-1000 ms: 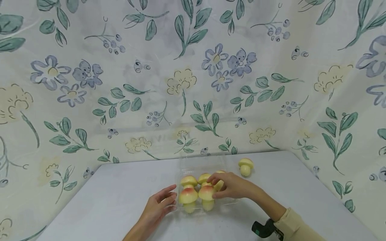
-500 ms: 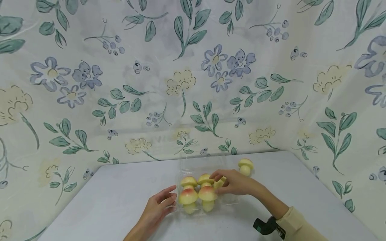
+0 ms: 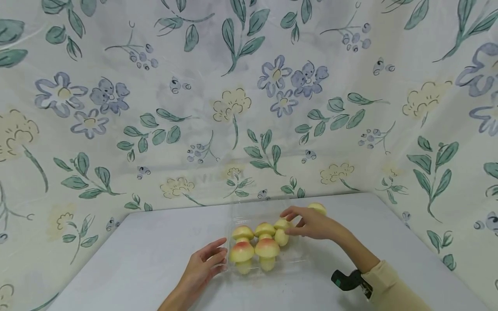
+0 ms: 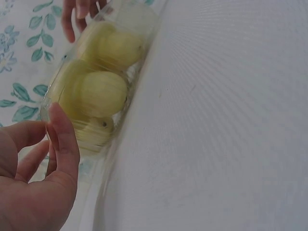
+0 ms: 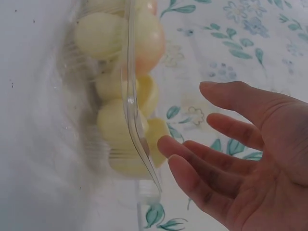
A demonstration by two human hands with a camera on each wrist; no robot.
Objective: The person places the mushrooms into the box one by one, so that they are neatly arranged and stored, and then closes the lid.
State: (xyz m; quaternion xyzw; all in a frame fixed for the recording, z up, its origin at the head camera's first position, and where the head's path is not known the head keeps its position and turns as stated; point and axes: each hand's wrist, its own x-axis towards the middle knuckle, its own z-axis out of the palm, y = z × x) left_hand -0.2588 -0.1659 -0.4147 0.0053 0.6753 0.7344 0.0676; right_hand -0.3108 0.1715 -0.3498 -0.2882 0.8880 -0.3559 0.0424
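Note:
A clear plastic box (image 3: pixel 249 214) stands on the table with its lid raised behind it. Inside are several mushroom-shaped pieces: two with red-tinged caps in front, such as one mushroom (image 3: pixel 267 250), and yellow ones behind, including a rear-right mushroom (image 3: pixel 282 236). My left hand (image 3: pixel 202 265) is at the box's left side; in the left wrist view its thumb and fingers pinch the box rim (image 4: pixel 44 109). Over the right part of the box hovers my right hand (image 3: pixel 311 222), fingers loosely spread and holding nothing. Another yellow mushroom (image 3: pixel 317 207) lies outside, partly hidden behind that hand.
The white table (image 3: pixel 167 233) extends on both sides of the box. A flowered cloth (image 3: pixel 233 129) hangs behind and beside it. A dark device (image 3: pixel 346 280) sits at my right wrist by the sleeve.
My right hand has drawn away from the front red-tinged mushroom, moving right and back. The rear-right mushroom now shows more, the outside one less. My left hand stays at the box.

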